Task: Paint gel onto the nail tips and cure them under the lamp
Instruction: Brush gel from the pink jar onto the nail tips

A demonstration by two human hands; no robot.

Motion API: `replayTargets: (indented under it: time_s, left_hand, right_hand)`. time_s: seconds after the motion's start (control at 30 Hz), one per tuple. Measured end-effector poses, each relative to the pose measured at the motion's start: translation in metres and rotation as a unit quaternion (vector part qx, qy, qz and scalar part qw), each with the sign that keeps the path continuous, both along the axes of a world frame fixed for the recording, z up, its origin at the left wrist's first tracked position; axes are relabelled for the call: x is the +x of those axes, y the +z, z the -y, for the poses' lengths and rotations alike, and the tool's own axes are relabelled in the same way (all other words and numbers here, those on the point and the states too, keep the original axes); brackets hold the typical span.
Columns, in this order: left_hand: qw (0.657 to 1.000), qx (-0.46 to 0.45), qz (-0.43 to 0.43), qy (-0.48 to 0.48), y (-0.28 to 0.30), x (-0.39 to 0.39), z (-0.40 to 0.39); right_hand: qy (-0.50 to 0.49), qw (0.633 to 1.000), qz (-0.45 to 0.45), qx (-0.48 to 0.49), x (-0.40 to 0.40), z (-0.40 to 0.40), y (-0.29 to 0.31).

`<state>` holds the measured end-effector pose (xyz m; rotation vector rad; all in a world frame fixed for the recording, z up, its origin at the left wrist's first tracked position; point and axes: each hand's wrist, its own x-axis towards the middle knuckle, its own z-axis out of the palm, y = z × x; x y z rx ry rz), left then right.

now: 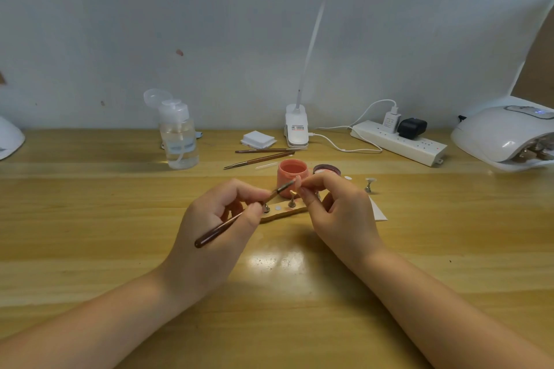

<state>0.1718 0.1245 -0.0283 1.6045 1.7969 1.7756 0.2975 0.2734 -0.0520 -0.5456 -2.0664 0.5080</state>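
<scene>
Wooden desk (90, 219), wall behind. Desk lamp (296, 126) clipped at back centre, lit. Curing lamp (503, 135) far right, nail stands inside its mouth. Power strip (398, 142) left of it. Pump bottle (179, 135) back left. Left hand (215, 219) fingers curled round a brush (236, 217), bristle end up against the nail tip (298, 181). Right hand (338, 210) pinches that tip's stand between thumb and forefinger, above the wooden holder base (284, 213). Open pink gel jar (292, 172) just behind the hands, its lid (326, 170) beside. Two spare brushes (260, 157) behind the jar.
</scene>
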Motion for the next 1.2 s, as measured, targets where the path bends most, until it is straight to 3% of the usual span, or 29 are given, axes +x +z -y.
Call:
replayTargets:
  time_s: [0.13,1.2]
  left_hand:
    - [0.999,0.03,0.011,-0.008,-0.0008,-0.0018,0.0024]
    - [0.992,0.018,0.12,-0.027,0.0017,0.003,-0.0014]
  right_hand:
    - [0.004,1.0,0.004,0.002,-0.0001,0.0002,0.0006]
    - [0.019,0.999,-0.01,-0.027,-0.0002,0.0025,0.0027]
